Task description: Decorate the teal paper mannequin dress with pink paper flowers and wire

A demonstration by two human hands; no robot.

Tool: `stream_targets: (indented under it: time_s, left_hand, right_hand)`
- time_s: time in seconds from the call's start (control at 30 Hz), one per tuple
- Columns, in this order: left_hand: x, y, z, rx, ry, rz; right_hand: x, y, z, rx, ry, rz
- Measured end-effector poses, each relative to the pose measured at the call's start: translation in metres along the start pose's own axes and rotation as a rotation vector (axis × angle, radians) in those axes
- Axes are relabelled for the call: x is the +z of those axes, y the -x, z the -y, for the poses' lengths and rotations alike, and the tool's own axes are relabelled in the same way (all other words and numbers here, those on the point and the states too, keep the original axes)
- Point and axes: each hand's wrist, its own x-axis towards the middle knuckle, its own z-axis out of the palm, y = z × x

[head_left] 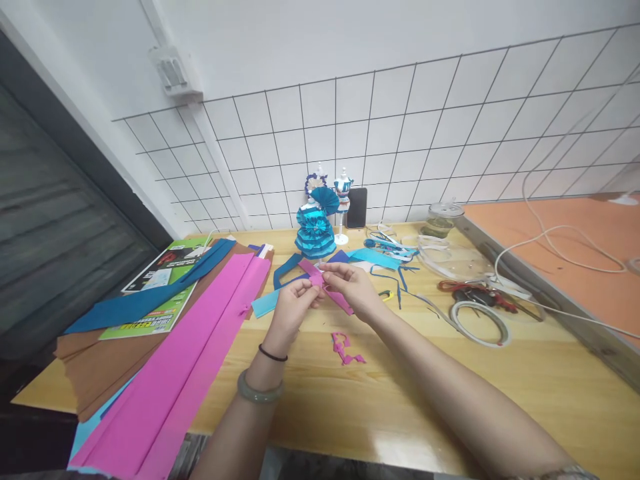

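Both hands meet over the middle of the table, pinching one pink paper strip (310, 269) between them. My left hand (296, 308) has its fingers closed on the strip's lower part. My right hand (353, 287) grips it from the other side with thumb and forefinger. One pink end points up and left; another pink length hangs below the right fingers. Just behind stands a small dress form in a pleated teal paper dress (316, 233). Below the hands, pink paper scraps (343, 348) lie on the wooden table (320, 387).
Long pink paper sheets (200, 353), brown sheets (120, 363) and a magazine (173, 310) cover the left side. To the right lie a tape roll (481, 323), ribbons (390, 250), cables and a lidded jar (443, 220). A phone (357, 208) leans against the wall.
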Motion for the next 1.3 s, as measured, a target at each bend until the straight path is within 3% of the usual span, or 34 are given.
stream_targets:
  time_s: [0.2,0.3,0.47,0.67,0.9,1.1,1.3]
  left_hand:
    - [-0.002,-0.008,0.001,-0.014,-0.003,-0.027]
    - [-0.002,-0.011,0.005,0.01,-0.025,0.014]
    - [-0.003,-0.019,0.02,0.001,-0.047,0.074]
    - [-0.009,-0.058,0.05,-0.062,0.016,-0.143]
    - [0.006,-0.098,0.064,-0.032,0.015,-0.188]
    - [0.014,-0.122,0.078,0.075,-0.202,-0.351]
    - [0.009,-0.136,0.081,0.168,-0.517,-0.326]
  right_hand:
    - [0.001,-0.004,0.005,-0.022,0.015,0.06]
    - [-0.001,-0.006,0.005,-0.055,0.065,0.044]
    - [-0.023,-0.017,0.009,-0.086,0.133,0.002]
    - [-0.057,-0.028,0.021,-0.111,0.112,-0.13]
    - [-0.064,-0.03,0.024,-0.11,0.071,-0.097]
    - [-0.068,-0.028,0.031,-0.108,0.065,-0.143]
    - [-0.071,-0.026,0.037,-0.124,0.053,-0.149]
